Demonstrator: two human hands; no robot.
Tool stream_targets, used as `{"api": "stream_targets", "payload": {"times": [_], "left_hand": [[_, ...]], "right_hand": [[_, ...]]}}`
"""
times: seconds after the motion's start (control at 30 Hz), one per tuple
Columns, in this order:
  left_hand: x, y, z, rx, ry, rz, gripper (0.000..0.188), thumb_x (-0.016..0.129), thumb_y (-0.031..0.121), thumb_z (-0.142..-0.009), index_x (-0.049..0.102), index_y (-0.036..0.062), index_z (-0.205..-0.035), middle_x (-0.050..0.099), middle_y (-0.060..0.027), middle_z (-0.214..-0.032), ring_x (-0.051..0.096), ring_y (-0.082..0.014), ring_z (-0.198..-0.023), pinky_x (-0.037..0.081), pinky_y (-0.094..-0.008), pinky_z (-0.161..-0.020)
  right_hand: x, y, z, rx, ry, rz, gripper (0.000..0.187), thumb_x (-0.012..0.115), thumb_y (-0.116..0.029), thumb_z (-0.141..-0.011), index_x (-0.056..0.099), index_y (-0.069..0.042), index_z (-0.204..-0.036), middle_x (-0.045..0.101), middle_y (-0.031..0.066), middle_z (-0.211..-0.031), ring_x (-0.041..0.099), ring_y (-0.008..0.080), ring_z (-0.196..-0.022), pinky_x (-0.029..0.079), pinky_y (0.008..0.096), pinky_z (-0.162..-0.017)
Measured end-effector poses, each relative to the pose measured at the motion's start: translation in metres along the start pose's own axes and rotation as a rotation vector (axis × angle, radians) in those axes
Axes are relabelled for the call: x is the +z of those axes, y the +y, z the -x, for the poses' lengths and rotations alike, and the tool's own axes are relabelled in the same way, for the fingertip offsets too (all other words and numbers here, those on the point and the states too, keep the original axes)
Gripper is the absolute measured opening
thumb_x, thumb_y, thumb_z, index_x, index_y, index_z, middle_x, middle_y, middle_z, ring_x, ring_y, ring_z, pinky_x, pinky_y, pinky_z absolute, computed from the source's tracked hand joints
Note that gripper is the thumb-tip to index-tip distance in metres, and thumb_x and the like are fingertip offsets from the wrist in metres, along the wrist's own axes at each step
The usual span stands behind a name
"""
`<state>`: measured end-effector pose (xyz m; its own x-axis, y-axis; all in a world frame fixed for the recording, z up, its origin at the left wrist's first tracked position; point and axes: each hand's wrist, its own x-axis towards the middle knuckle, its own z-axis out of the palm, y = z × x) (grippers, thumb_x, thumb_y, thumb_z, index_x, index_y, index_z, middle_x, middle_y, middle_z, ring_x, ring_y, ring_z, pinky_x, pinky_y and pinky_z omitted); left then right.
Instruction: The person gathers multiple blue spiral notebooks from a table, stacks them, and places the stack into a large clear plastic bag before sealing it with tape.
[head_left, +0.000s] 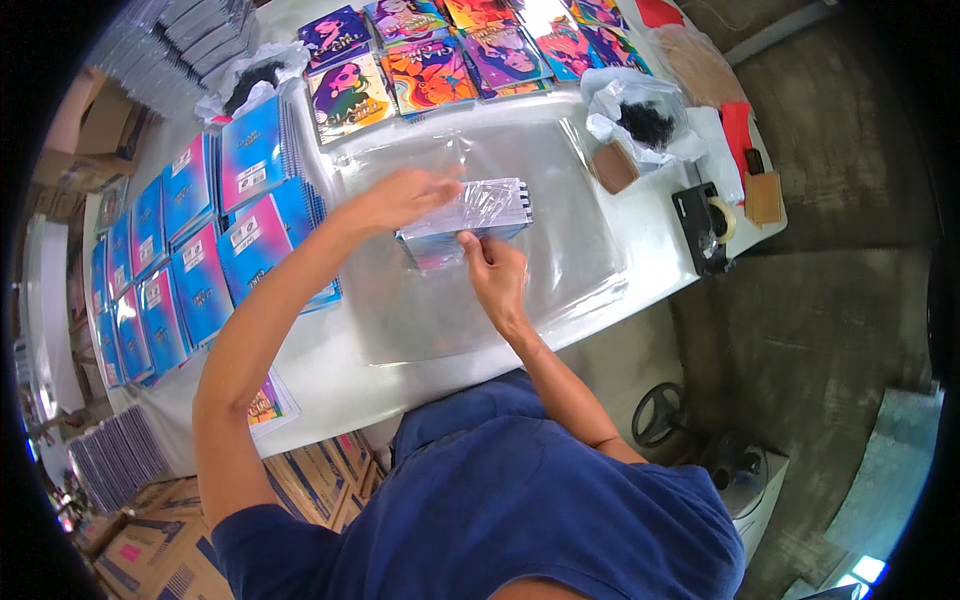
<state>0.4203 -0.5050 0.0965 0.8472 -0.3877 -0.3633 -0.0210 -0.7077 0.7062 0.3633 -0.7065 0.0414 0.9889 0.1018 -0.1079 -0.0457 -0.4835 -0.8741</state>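
Note:
A bundle of spiral notebooks [478, 212] stands on edge in clear plastic wrapping in front of me, its wire bindings at the right end. My right hand [497, 278] grips its near side, with the thumb pressed against the wrapped face. Over the bundle's upper left end, my left hand [412, 198] is stretched out flat, its fingers slightly blurred and touching or just above the film. Beneath the bundle lie large clear plastic sheets [570, 235] on the white table [400, 388].
Blue-and-pink notebooks [195, 280] lie in stacks at left; colourful illustrated covers [430, 72] line the far side. Right of the sheets are a white bag with black contents [645, 118], a brown block [614, 167] and a tape dispenser [703, 225]. Cardboard boxes [165, 550] stand below left.

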Motion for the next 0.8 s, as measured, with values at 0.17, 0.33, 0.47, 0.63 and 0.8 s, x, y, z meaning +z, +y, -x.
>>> {"api": "stream_targets", "payload": {"times": [0.17,0.33,0.47,0.63,0.8], "left_hand": [[0.035,0.030,0.030,0.104,0.110,-0.218,0.089,0.071,0.045,-0.075,0.027,0.0182,-0.148,0.036,-0.0113,-0.148,0.047,-0.0354,-0.123,0.037,-0.0490,-0.101],[0.114,0.076,0.079,0.288,0.415,-0.737,0.086,0.073,0.036,-0.069,0.037,0.0130,-0.143,0.043,-0.0061,-0.143,0.044,-0.0307,-0.127,0.038,-0.0432,-0.101],[0.172,0.056,0.094,0.314,0.755,-0.725,0.044,0.051,0.023,-0.086,0.057,0.0152,-0.128,0.054,-0.0033,-0.133,0.046,-0.0270,-0.125,0.041,-0.0444,-0.098],[0.173,0.059,0.149,0.237,0.777,-0.564,0.053,0.056,0.026,-0.086,0.044,0.0340,-0.137,0.037,-0.0044,-0.145,0.037,-0.0333,-0.132,0.036,-0.0559,-0.101],[0.204,0.046,0.257,-0.328,1.399,-0.403,0.063,0.068,0.016,-0.081,0.041,0.0235,-0.138,0.032,-0.0203,-0.145,0.025,-0.0516,-0.133,0.027,-0.0611,-0.104]], "right_hand": [[-0.040,0.029,-0.011,0.108,-0.514,-0.099,0.034,0.058,-0.031,-0.092,0.067,0.001,-0.088,0.062,0.0107,-0.066,0.063,0.0177,-0.061,0.050,0.0342,-0.058],[-0.097,0.093,-0.050,0.827,-1.039,-1.060,0.055,0.047,-0.046,-0.095,0.051,-0.002,-0.128,0.061,0.0137,-0.120,0.057,0.0257,-0.114,0.048,0.0452,-0.093],[-0.079,0.050,-0.056,0.804,-0.999,-0.654,0.044,0.061,-0.030,-0.091,0.053,0.001,-0.121,0.063,0.0110,-0.115,0.061,0.0245,-0.104,0.049,0.0427,-0.092],[-0.068,0.070,-0.040,0.611,-0.848,-0.707,0.038,0.065,-0.016,-0.087,0.054,0.001,-0.118,0.063,0.0100,-0.108,0.062,0.0209,-0.100,0.048,0.0367,-0.091],[0.002,-0.054,-0.014,0.235,-1.112,-0.675,0.053,0.067,-0.026,-0.085,0.050,0.003,-0.125,0.060,0.0115,-0.118,0.060,0.0218,-0.105,0.045,0.0347,-0.096]]}}
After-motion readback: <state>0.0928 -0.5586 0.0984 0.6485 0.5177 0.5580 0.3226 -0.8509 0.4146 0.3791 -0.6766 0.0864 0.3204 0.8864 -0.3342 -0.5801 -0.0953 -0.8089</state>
